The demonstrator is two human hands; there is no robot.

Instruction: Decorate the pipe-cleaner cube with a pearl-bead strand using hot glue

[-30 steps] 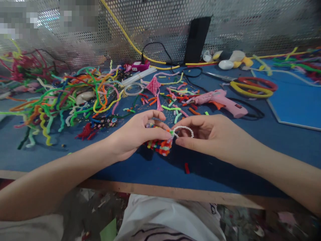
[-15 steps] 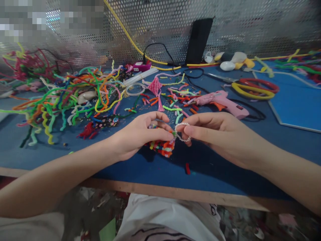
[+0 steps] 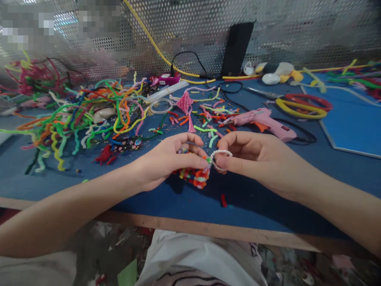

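My left hand [image 3: 175, 159] is closed on a small multicoloured pipe-cleaner piece [image 3: 198, 178], mostly orange, red and white, held just above the blue table. Fingers and thumb hide its upper part. A white beaded loop [image 3: 222, 152] meets the piece's green end at my left thumb tip. My right hand [image 3: 253, 157] pinches that loop between thumb and fingers. Whether the loop is tied to the piece I cannot tell. Below the hands lies a short red pipe-cleaner offcut [image 3: 224, 200].
A tangle of pipe cleaners [image 3: 89, 115] covers the left. Behind my hands are a pink tassel ornament [image 3: 185, 104], scattered offcuts and a roll of clear tape [image 3: 161, 106]. To the right lie a pink glue gun [image 3: 264, 121], red-and-yellow scissors [image 3: 300, 108] and a blue board [image 3: 354, 123]. A black phone [image 3: 237, 49] leans behind.
My right hand has shifted its fingers on the beaded loop, which now sits slightly further right and is turned differently. The left hand's hold is nearly unchanged.
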